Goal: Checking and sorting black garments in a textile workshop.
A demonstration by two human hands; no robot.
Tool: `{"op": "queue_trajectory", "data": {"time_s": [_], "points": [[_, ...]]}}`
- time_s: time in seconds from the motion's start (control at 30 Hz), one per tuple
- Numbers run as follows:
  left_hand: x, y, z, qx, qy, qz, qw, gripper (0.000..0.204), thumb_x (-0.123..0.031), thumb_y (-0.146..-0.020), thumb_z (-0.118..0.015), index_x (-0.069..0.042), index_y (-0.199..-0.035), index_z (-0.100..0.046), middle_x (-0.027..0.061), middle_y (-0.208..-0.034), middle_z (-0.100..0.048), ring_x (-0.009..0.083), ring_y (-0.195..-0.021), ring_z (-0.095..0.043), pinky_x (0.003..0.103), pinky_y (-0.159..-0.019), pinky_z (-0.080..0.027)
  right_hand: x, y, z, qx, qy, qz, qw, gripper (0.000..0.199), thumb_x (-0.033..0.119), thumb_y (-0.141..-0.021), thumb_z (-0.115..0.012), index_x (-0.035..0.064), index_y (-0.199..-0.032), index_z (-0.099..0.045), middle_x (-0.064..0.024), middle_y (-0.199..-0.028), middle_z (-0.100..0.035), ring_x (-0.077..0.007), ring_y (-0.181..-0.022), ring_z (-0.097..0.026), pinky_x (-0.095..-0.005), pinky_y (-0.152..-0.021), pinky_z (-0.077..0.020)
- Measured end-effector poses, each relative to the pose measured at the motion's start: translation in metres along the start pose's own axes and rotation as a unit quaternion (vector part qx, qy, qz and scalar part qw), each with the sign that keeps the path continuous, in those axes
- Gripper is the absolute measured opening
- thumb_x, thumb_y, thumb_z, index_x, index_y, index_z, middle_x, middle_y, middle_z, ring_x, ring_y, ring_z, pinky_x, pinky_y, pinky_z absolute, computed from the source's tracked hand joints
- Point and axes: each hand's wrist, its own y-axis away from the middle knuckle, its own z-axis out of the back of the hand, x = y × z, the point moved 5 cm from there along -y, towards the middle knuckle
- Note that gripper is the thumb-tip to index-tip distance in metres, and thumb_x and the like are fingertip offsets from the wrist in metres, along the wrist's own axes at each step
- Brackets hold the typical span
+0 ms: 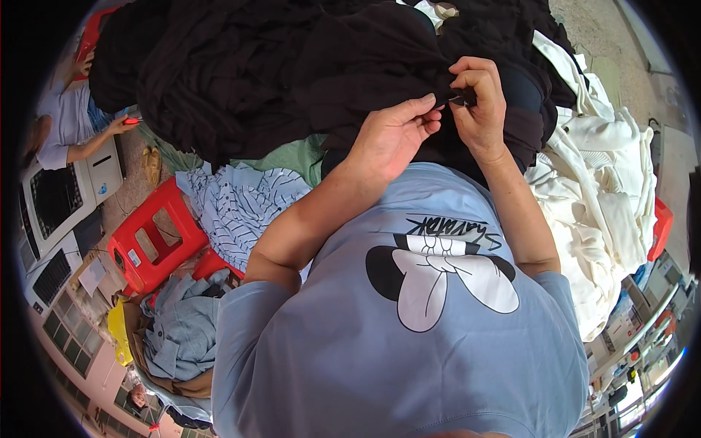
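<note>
A large heap of black cloth [241,73] spreads in front of me and over my lap. At its near right part both my hands work close together. My right hand [482,102] is closed in a pinch on a gathered bit of the black cloth. Just left of it, my left hand [394,139] has its thumb and forefinger brought together at the edge of the same cloth, the other fingers curled loosely. A small shiny sliver shows between the fingertips, too small to name.
White garments [595,212] pile up at my right. On my left are a striped light-blue garment [244,208], a red plastic stool [157,237] and a bag of blue-grey clothes [179,328]. Another person [62,135] sits at the far left, one hand on a small red item.
</note>
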Motion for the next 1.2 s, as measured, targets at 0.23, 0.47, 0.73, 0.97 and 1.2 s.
{"op": "queue_trajectory", "data": {"time_s": [0.23, 0.47, 0.73, 0.97, 1.2], "points": [[-0.009, 0.010, -0.003, -0.002, -0.022, -0.070, 0.997, 0.015, -0.011, -0.091, -0.062, 0.003, -0.096, -0.066, 0.0081, -0.092, -0.064, 0.0164, -0.089, -0.057, 0.029, -0.084, -0.046, 0.023, 0.003, 0.010, 0.081, 0.024, -0.057, 0.995, 0.022, 0.010, -0.081, -0.064, 0.0040, -0.101, -0.061, -0.0088, -0.096, -0.059, -0.0229, -0.069, -0.061, -0.0295, -0.057, -0.0485], [-0.007, 0.007, -0.002, 0.023, 0.005, -0.058, 0.998, 0.016, -0.011, -0.092, -0.061, 0.003, -0.097, -0.065, 0.0086, -0.094, -0.064, 0.0166, -0.090, -0.058, 0.030, -0.086, -0.046, 0.027, 0.009, 0.009, 0.099, 0.121, -0.059, 0.986, 0.026, 0.007, -0.086, -0.063, 0.0035, -0.112, -0.062, -0.0105, -0.093, -0.059, -0.0212, -0.068, -0.060, -0.0275, -0.059, -0.0472], [-0.004, 0.005, 0.003, -0.006, 0.013, -0.079, 0.997, 0.012, -0.004, -0.089, -0.063, 0.006, -0.094, -0.066, 0.0131, -0.095, -0.065, 0.0207, -0.088, -0.059, 0.032, -0.083, -0.048, 0.024, 0.009, 0.006, 0.085, 0.101, -0.085, 0.988, 0.022, 0.012, -0.083, -0.067, 0.0064, -0.104, -0.066, -0.0056, -0.088, -0.060, -0.0217, -0.069, -0.062, -0.0293, -0.058, -0.0489], [-0.004, 0.005, 0.003, -0.010, 0.011, -0.081, 0.997, 0.013, -0.004, -0.089, -0.063, 0.008, -0.094, -0.066, 0.0148, -0.096, -0.065, 0.0213, -0.088, -0.060, 0.033, -0.082, -0.049, 0.023, 0.010, 0.005, 0.072, 0.130, -0.038, 0.988, 0.016, 0.010, -0.083, -0.067, 0.0059, -0.099, -0.066, -0.0051, -0.085, -0.060, -0.0213, -0.067, -0.061, -0.0285, -0.056, -0.0483], [-0.005, 0.005, 0.002, 0.000, -0.024, -0.072, 0.997, 0.015, -0.008, -0.091, -0.061, 0.005, -0.097, -0.066, 0.0108, -0.096, -0.065, 0.0181, -0.092, -0.060, 0.031, -0.087, -0.047, 0.007, 0.015, 0.004, 0.036, -0.069, -0.177, 0.981, 0.013, 0.011, -0.088, -0.063, 0.0032, -0.099, -0.065, -0.0048, -0.081, -0.061, -0.0130, -0.069, -0.060, -0.0223, -0.063, -0.0447]]}}
